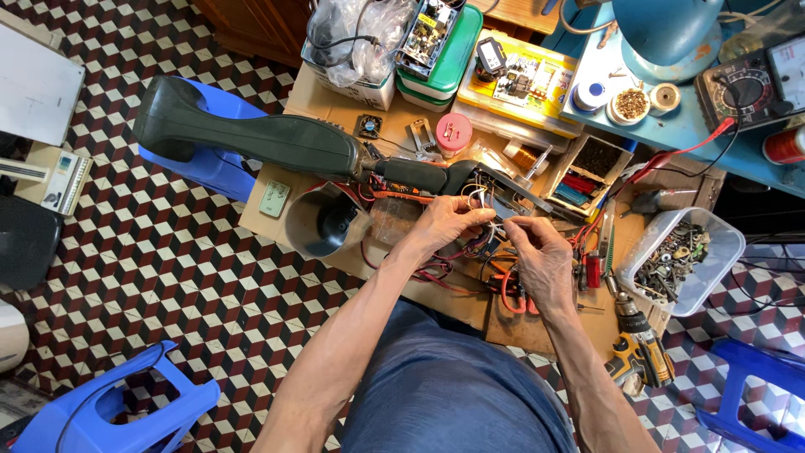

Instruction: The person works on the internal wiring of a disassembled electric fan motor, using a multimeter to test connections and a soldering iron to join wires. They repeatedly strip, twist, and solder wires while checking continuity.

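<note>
The left hand (444,220) and the right hand (541,260) each pinch thin white wires (490,220) between the fingertips, the two hands almost touching. Just beyond the fingers lies the opened dark green appliance (277,138) from which the wires come. Right of the right hand are a red screwdriver (593,268) and, farther, a clear box of screws (683,256).

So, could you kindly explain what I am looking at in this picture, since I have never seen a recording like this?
The one picture comes from a camera worn on a person's head, looking down at their own bare hands above a low cardboard-covered bench. The left hand and right hand pinch thin coloured wires coming from a long dark green plastic appliance lying opened. Nearby lie a clear plastic tub of screws and a yellow cordless drill.
</note>
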